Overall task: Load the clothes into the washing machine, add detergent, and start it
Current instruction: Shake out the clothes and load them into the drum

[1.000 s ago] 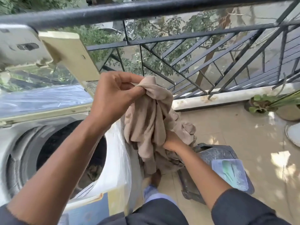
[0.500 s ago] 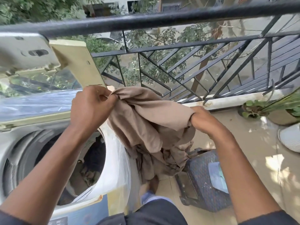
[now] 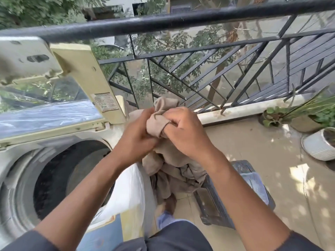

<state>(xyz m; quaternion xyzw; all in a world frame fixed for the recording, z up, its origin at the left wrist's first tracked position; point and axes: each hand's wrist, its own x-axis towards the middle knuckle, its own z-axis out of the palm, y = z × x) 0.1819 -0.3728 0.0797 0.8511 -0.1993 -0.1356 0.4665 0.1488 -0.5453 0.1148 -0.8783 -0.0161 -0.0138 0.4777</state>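
Observation:
A beige garment [image 3: 174,167] hangs bunched in front of me, to the right of the washing machine [image 3: 27,147]. My left hand [image 3: 137,138] and my right hand [image 3: 184,134] are close together at its top, both gripping the cloth; a fold wraps over a finger of the right hand. The top-loading machine stands at the left with its lid [image 3: 54,91] raised and its dark drum [image 3: 68,176] open. What lies inside the drum is too blurred to tell.
A black metal railing [image 3: 199,20] runs across the top, close behind the machine. A dark stool or bin [image 3: 235,192] stands on the tiled floor under the garment. Potted plants [image 3: 308,116] sit at the right edge. My foot [image 3: 166,216] is on the floor below.
My hands have come together at the top of the garment; half a second ago they held it spread apart. The cloth now hangs more bunched beside the machine.

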